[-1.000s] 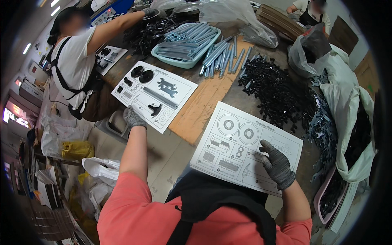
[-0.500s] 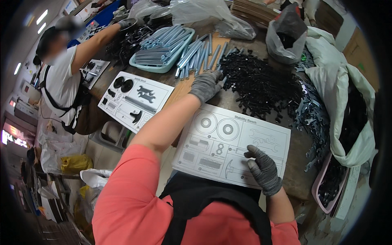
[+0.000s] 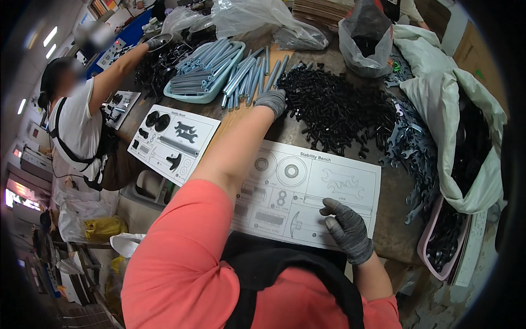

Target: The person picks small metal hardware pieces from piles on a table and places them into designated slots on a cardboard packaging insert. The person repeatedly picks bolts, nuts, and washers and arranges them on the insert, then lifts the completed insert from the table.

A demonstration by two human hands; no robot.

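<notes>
My left hand, in a grey knit glove, reaches out to the left edge of a heap of small black parts. Its fingers are mostly hidden, so whether they hold anything does not show. Just beyond it lie loose silvery metal tubes. Over the lower right part of a white printed sheet with line drawings of parts, my right hand hovers or rests. Its gloved fingers are bent but apart, with nothing seen between them.
A light blue tray full of tubes stands far left of the heap. Flat grey wrenches lie right of it, beside a white sack and pink bin. Another printed sheet lies left. A co-worker reaches across at far left.
My left hand has moved slightly farther out along the heap's edge, and its fingers show less. My right hand stays over the sheet. The whole view has shifted a little.
</notes>
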